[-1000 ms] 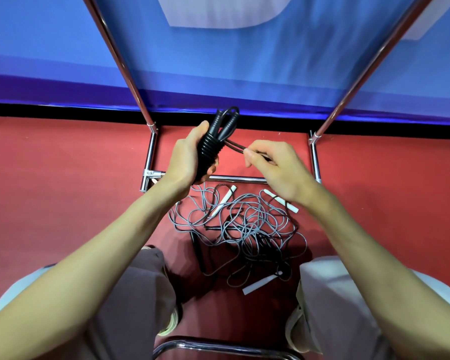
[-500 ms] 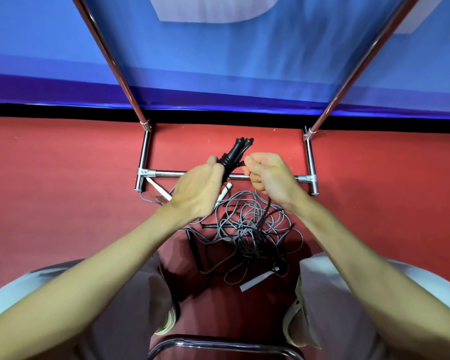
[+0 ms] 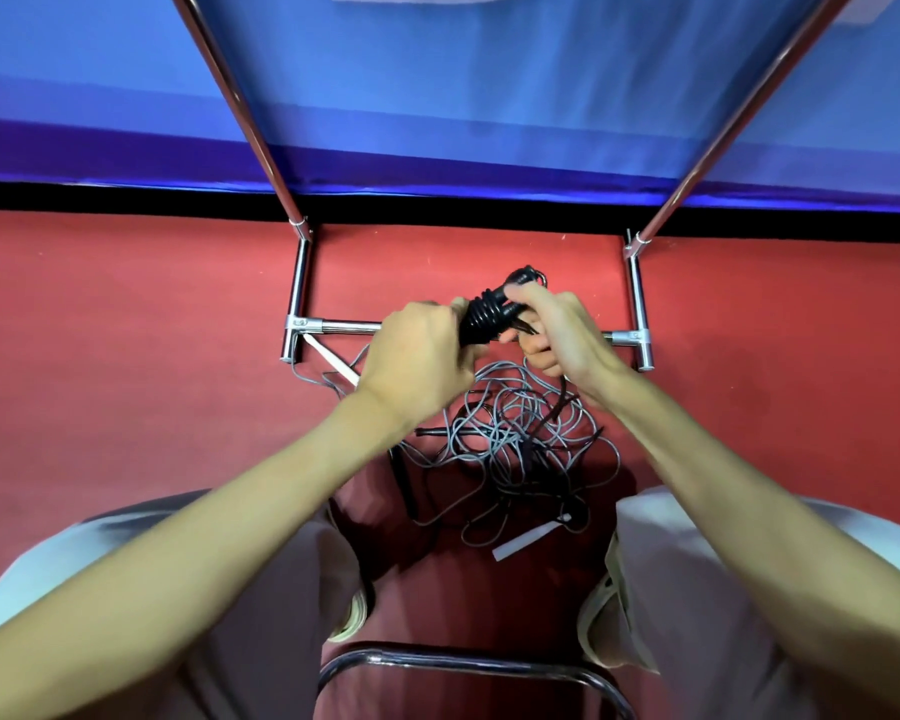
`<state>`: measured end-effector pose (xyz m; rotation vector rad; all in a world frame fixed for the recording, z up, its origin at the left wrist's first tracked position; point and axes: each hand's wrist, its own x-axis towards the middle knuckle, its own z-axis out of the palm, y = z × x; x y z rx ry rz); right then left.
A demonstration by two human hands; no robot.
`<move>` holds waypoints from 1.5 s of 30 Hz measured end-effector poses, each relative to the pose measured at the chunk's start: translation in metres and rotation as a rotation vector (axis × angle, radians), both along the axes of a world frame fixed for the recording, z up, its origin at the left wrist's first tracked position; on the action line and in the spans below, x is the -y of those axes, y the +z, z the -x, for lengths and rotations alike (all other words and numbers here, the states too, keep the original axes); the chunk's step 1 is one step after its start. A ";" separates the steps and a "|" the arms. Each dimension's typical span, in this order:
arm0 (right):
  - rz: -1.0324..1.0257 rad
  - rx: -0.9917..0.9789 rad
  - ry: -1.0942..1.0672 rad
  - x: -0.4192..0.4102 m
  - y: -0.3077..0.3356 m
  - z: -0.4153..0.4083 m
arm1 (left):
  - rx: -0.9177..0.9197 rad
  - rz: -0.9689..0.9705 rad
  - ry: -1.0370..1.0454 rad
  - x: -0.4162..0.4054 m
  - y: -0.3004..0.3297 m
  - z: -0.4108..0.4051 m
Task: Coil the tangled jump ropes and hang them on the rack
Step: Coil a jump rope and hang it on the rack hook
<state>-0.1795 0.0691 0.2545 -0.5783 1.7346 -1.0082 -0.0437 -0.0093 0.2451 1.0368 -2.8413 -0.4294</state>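
Observation:
A black jump rope [image 3: 489, 317], wound in tight turns around its own handles, is held over the rack's low crossbar. My left hand [image 3: 417, 358] grips the bundle's lower end. My right hand [image 3: 557, 330] curls over its upper end, and a loose black strand hangs down from that hand. Below, a tangle of grey jump ropes [image 3: 510, 439] with white handles [image 3: 523, 543] lies on the red floor. The chrome rack [image 3: 297, 283] stands just beyond, its two uprights rising out of view.
A blue banner [image 3: 463, 96] hangs behind the rack. My knees frame the rope pile on both sides. A chrome chair rail [image 3: 468, 667] curves along the bottom edge. One white handle [image 3: 333, 361] leans by the rack's left foot.
My hands have lowered the black bundle from in front of the banner to the crossbar. My right hand has moved from pulling the strand aside to closing over the bundle.

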 end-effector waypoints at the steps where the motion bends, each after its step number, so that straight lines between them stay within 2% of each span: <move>1: -0.023 -0.014 -0.024 0.000 0.000 -0.002 | 0.021 0.055 0.000 -0.005 -0.001 0.000; 6: -0.106 -0.075 -0.190 0.003 -0.003 -0.001 | 0.079 0.251 -0.085 -0.018 -0.001 0.000; 9: -0.101 -0.098 -0.214 0.004 -0.004 0.003 | -0.066 0.353 -0.110 -0.017 -0.007 -0.002; 11: -0.087 -0.125 -0.214 0.005 -0.007 0.007 | -0.197 0.298 -0.093 -0.015 -0.007 -0.003; 13: -0.037 -0.170 -0.228 0.007 -0.010 0.011 | -0.269 0.081 0.000 -0.013 0.000 0.000; 14: -0.002 -0.190 -0.231 0.008 -0.012 0.013 | -0.253 -0.107 0.060 -0.012 0.004 0.003; 16: 0.063 -0.233 -0.217 0.008 -0.012 0.015 | -0.178 -0.578 0.125 -0.006 0.011 0.011; 19: 0.120 -0.356 -0.171 0.008 -0.012 0.014 | -0.314 -1.318 0.273 0.001 0.021 0.014; 20: 0.138 -0.383 -0.156 0.007 -0.012 0.013 | -0.328 -1.463 0.322 0.003 0.022 0.014; 21: 0.160 -0.395 -0.141 0.007 -0.012 0.011 | -0.304 -1.521 0.337 0.003 0.024 0.013; 27: 0.248 -0.402 -0.100 0.007 -0.018 -0.003 | -0.258 -1.420 0.381 -0.008 0.022 0.017; 33: 0.275 -0.408 -0.117 0.009 -0.014 -0.010 | -0.394 -1.300 0.494 -0.010 0.020 0.021; 37: 0.280 -0.230 -0.060 0.011 -0.009 -0.007 | -0.510 -1.187 0.573 -0.002 0.020 0.023; 40: 0.208 -0.152 -0.026 0.010 -0.006 0.005 | -0.543 -1.152 0.603 0.007 0.018 0.018; 42: 0.187 -0.196 0.087 0.007 -0.005 0.012 | -0.540 -1.126 0.594 0.010 0.016 0.015; 45: 0.114 -0.440 0.267 0.000 -0.003 0.016 | -0.526 -1.100 0.615 0.012 0.012 0.013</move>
